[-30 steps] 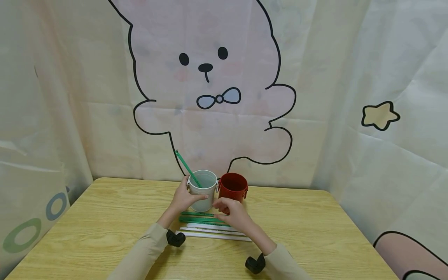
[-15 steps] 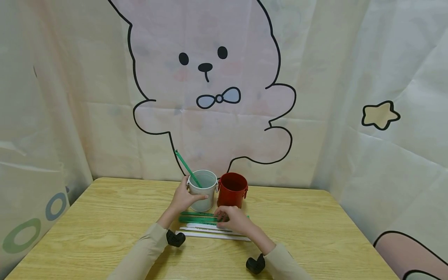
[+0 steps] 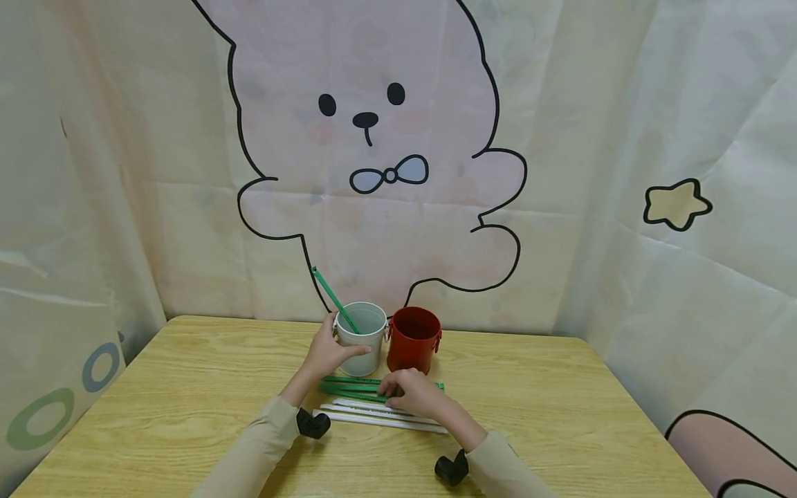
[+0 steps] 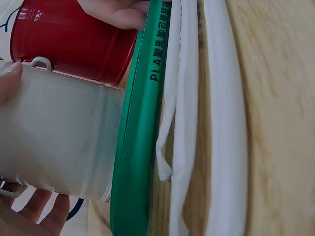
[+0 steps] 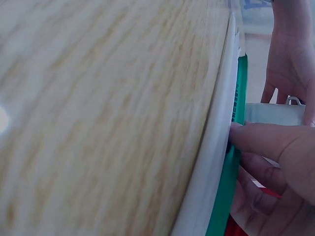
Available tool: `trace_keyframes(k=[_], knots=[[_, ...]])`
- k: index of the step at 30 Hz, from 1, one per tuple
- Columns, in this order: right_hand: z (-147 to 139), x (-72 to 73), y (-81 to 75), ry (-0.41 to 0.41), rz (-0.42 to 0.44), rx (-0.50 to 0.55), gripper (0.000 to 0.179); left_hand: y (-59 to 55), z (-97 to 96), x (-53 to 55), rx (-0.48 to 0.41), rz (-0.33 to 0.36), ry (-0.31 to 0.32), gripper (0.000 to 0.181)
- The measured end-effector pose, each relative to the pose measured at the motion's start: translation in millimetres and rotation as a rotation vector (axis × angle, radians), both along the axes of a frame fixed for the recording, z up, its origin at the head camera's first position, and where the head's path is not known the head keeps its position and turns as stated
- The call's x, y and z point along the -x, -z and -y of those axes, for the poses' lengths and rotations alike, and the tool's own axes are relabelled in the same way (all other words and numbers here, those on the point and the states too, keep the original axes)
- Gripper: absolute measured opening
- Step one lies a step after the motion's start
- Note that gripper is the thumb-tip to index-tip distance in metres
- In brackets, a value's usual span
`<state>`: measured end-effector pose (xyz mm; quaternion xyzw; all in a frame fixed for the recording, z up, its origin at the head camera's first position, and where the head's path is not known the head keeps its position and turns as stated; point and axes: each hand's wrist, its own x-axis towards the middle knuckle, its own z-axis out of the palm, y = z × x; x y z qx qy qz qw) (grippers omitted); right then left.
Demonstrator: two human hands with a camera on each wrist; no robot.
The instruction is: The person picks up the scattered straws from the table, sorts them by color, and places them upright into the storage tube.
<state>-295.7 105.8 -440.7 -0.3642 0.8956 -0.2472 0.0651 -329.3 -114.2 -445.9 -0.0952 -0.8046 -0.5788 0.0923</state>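
My left hand (image 3: 326,351) holds the small white bucket (image 3: 366,357), thumb across its front and fingers on its left side. A green straw (image 3: 334,299) leans inside that bucket, its upper end sticking out over the rim. In front of the buckets lie several green-wrapped straws (image 3: 342,389), printed with black lettering in the left wrist view. My right hand (image 3: 416,398) pinches one green-wrapped straw (image 5: 228,182), thumb on its near side and fingers behind. Several white-wrapped straws (image 3: 380,418) lie alongside, nearer to me.
A red bucket (image 3: 414,353) stands close to the right of the white one, its inside dark. Both are near the back of the wooden table (image 3: 529,408), before a curtain (image 3: 436,235) with a cartoon bear. Black cameras sit at both wrists.
My right hand has come down from in front of the red bucket onto the green straws. The straws under it have shifted slightly, the white ones toward me. The left hand stays on the white bucket.
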Motion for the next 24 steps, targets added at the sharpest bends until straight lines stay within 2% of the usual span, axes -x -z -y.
trace_keyframes(k=[7, 12, 20, 24], knots=[[-0.6, -4.1, -4.8, -0.001, -0.035, -0.072, 0.014, -0.1, -0.2, -0.1, 0.002, -0.004, 0.007, 0.095], [-1.6, -5.8, -10.8, 0.004, -0.025, -0.089, 0.018, 0.8, -0.3, 0.8, 0.000, -0.007, 0.010, 0.095], [-8.5, -7.1, -23.5, -0.006, -0.015, -0.068, 0.016, 0.6, 0.4, 1.1, 0.002, -0.013, 0.016, 0.095], [-12.5, -8.0, -31.4, -0.016, -0.014, -0.024, 0.013, -0.7, 0.4, -0.8, 0.000, -0.004, 0.011, 0.095]])
